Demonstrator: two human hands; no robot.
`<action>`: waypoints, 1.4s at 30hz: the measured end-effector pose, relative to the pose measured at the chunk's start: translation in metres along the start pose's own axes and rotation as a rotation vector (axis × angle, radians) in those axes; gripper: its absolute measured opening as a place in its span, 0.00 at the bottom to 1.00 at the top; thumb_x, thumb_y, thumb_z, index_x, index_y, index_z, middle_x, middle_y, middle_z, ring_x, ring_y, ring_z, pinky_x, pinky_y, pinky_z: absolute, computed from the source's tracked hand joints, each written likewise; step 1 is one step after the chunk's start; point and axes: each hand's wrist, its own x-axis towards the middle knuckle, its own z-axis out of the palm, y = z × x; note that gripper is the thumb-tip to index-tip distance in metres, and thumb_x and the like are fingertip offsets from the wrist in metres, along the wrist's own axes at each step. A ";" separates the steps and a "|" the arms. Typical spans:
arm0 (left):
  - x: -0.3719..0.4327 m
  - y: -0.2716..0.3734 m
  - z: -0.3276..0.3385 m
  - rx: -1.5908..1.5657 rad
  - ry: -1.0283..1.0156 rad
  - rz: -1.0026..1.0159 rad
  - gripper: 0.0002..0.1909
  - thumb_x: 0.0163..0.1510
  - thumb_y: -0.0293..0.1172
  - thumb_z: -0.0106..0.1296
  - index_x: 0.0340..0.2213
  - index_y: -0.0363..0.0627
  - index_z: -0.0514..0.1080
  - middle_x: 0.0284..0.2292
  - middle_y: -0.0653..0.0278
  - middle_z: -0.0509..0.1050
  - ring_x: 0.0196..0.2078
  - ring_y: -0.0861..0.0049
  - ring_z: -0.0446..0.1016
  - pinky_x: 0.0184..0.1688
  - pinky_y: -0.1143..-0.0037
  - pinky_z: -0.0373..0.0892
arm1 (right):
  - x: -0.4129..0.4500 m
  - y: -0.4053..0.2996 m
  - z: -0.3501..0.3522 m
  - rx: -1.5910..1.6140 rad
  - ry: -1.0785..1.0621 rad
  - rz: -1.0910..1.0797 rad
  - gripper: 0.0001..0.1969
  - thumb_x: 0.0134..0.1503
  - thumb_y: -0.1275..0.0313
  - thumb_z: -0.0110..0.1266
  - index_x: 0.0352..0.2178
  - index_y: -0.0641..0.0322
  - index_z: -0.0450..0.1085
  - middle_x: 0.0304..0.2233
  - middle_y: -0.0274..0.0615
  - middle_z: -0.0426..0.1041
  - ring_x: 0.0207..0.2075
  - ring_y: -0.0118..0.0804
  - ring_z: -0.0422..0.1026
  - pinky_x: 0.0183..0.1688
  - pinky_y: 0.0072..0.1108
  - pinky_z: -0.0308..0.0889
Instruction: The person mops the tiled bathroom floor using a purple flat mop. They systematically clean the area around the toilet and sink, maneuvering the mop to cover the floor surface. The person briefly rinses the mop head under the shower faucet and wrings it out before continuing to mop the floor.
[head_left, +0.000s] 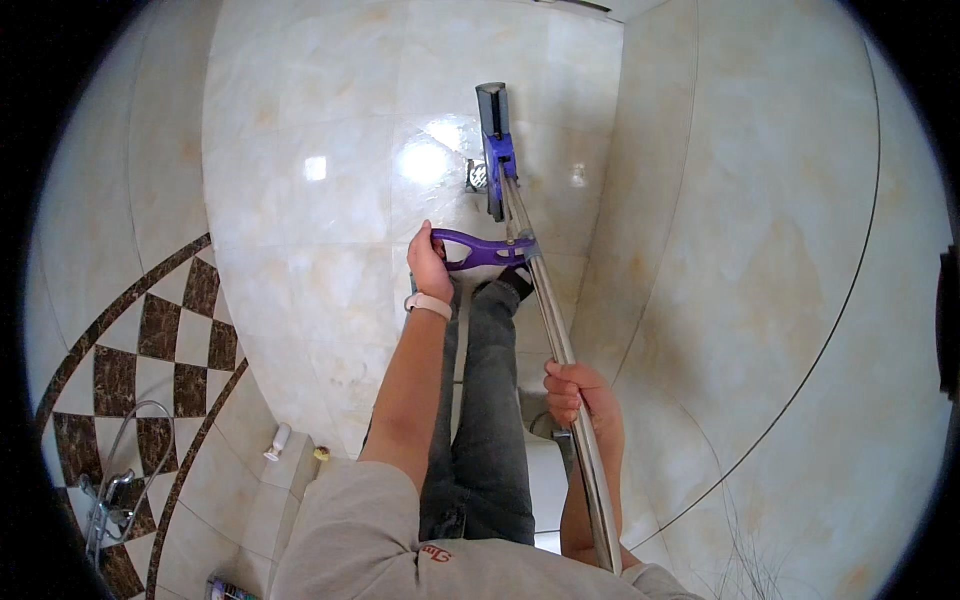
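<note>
A sponge mop with a steel pole (551, 307) slants from under my right arm down to the tiled floor. Around the middle of the pole my right hand (581, 390) is closed. My left hand (430, 262) grips the outer end of the purple squeeze lever (480, 250), which juts left from the pole. The long grey mop head (493, 112) with its purple bracket (500, 154) is at the lower end of the pole. Beside it, a square metal floor drain (476, 175) shows, partly covered by the mop head.
Tiled wall (712, 262) rises close on the right. At left, a shower mixer with hose (112, 502) hangs on a checkered wall. A white bottle (278, 441) stands on a tiled ledge (289, 465). Part of a white toilet (546, 480) shows by my legs. The floor (330, 217) looks wet near the drain.
</note>
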 end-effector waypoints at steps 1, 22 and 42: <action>-0.002 0.003 0.002 -0.001 0.002 0.006 0.12 0.47 0.35 0.42 0.13 0.47 0.60 0.13 0.75 0.56 0.16 0.89 0.52 0.18 0.85 0.49 | 0.000 -0.001 0.002 0.001 0.008 -0.007 0.08 0.45 0.74 0.47 0.16 0.57 0.55 0.08 0.25 0.52 0.06 0.16 0.50 0.06 0.10 0.47; -0.058 0.005 -0.025 -0.048 0.063 0.065 0.14 0.48 0.36 0.40 0.12 0.50 0.57 0.13 0.76 0.54 0.17 0.88 0.50 0.20 0.84 0.48 | -0.010 0.017 0.001 -0.034 0.018 -0.054 0.09 0.45 0.74 0.47 0.17 0.56 0.55 0.08 0.25 0.53 0.07 0.15 0.51 0.06 0.10 0.48; -0.126 0.018 -0.014 0.247 -0.041 0.205 0.09 0.48 0.34 0.40 0.24 0.40 0.60 0.20 0.70 0.58 0.24 0.84 0.55 0.29 0.84 0.55 | -0.003 0.031 -0.008 0.159 -0.128 -0.021 0.05 0.46 0.76 0.44 0.20 0.58 0.57 0.09 0.25 0.51 0.08 0.16 0.50 0.08 0.10 0.49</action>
